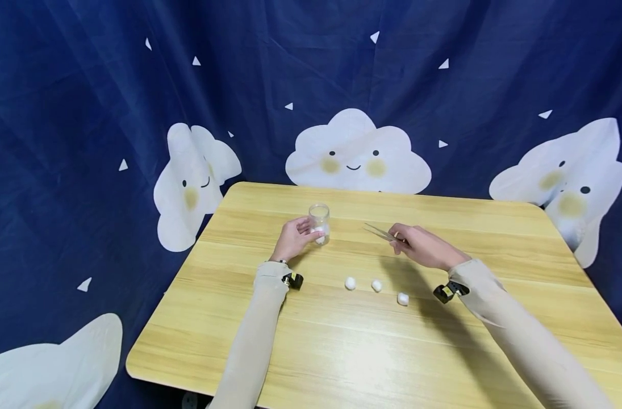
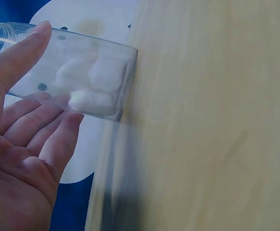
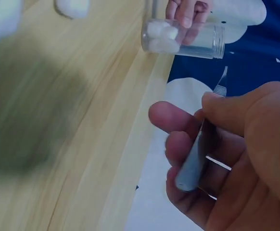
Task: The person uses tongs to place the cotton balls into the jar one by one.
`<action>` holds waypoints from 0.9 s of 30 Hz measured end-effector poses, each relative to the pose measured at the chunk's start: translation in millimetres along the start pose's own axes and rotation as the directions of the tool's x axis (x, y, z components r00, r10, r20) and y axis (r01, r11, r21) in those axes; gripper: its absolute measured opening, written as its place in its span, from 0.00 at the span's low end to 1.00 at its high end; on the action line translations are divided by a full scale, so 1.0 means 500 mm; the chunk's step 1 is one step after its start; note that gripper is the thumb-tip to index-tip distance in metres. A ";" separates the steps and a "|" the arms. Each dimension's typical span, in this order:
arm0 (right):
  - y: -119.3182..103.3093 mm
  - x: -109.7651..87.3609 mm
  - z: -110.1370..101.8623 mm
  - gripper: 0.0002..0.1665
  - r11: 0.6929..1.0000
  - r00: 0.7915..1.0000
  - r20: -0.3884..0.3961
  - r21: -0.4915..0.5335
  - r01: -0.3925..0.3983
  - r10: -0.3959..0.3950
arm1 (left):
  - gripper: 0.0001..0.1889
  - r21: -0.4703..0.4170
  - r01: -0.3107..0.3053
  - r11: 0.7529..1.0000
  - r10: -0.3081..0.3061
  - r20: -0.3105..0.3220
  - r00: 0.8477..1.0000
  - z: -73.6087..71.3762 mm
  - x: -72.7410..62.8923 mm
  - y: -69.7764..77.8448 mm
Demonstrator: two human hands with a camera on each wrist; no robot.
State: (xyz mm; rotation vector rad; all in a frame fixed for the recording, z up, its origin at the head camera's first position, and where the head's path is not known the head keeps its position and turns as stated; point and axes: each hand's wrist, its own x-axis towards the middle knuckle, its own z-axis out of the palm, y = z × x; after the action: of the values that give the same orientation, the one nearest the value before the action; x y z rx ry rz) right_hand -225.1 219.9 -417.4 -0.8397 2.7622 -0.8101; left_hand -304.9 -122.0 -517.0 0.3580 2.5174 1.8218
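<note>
My left hand [image 1: 293,238] holds a clear, lidless jar [image 1: 319,212] upright on the table, thumb on one side and fingers on the other. Several white cotton balls [image 2: 99,74] lie at the jar's bottom. To the right, my right hand [image 1: 427,247] pinches metal tweezers [image 1: 379,232] between thumb and fingers, above the tabletop. Their tips point left toward the jar, with nothing between them. In front of the hands, three loose cotton balls, a left one [image 1: 350,283], a middle one [image 1: 376,286] and a right one [image 1: 403,299], lie in a slanting row.
The wooden table [image 1: 321,346] has rounded corners. Behind it hangs a dark blue curtain [image 1: 270,62] with white clouds and small triangles. A small black camera sits on each wrist, by the light sleeves [image 1: 254,335].
</note>
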 end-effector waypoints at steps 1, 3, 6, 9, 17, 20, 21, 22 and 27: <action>-0.001 -0.005 0.000 0.08 1.000 1.000 0.000 0.015 0.003 -0.003 | 0.36 -0.001 0.000 1.000 0.000 0.000 1.000 0.000 0.000 0.000; -0.001 -0.014 0.001 0.09 0.999 1.000 -0.001 0.035 0.000 0.000 | 0.36 -0.005 0.000 1.000 0.000 0.001 1.000 -0.001 0.001 0.000; -0.001 -0.026 0.006 0.09 0.999 1.000 -0.010 0.042 0.002 -0.002 | 0.36 -0.016 0.001 1.000 -0.001 0.009 1.000 -0.002 0.000 0.003; 0.002 -0.034 0.012 0.07 1.000 1.000 -0.031 0.011 -0.003 0.003 | 0.36 -0.013 0.001 1.000 -0.001 0.009 1.000 -0.003 -0.001 0.004; 0.014 -0.059 0.037 0.03 0.998 0.994 -0.087 -0.025 0.061 -0.063 | 0.35 -0.016 0.000 1.000 0.001 0.018 1.000 -0.005 0.005 -0.004; 0.019 -0.069 0.052 0.04 0.998 0.993 -0.096 -0.030 0.060 -0.063 | 0.35 -0.012 0.000 1.000 0.000 0.019 1.000 -0.005 0.005 -0.004; 0.020 -0.072 0.056 0.05 0.998 0.994 -0.094 -0.030 0.057 -0.059 | 0.35 -0.008 0.000 1.000 0.000 0.017 1.000 -0.004 0.005 -0.004; 0.021 -0.075 0.060 0.05 0.998 0.994 -0.091 -0.032 0.054 -0.057 | 0.35 -0.003 -0.001 1.000 0.001 0.015 1.000 -0.004 0.004 -0.003; 0.019 -0.089 0.071 0.06 0.999 0.998 -0.058 -0.028 0.024 -0.026 | 0.35 -0.002 0.007 1.000 -0.007 0.011 1.000 -0.004 0.001 0.003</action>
State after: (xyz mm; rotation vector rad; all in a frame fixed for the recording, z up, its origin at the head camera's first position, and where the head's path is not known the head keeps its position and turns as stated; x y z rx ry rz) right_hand -182.4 235.2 -453.3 -0.8710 2.8255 -0.8154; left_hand -305.3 -123.3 -515.0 0.3568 2.5065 1.8145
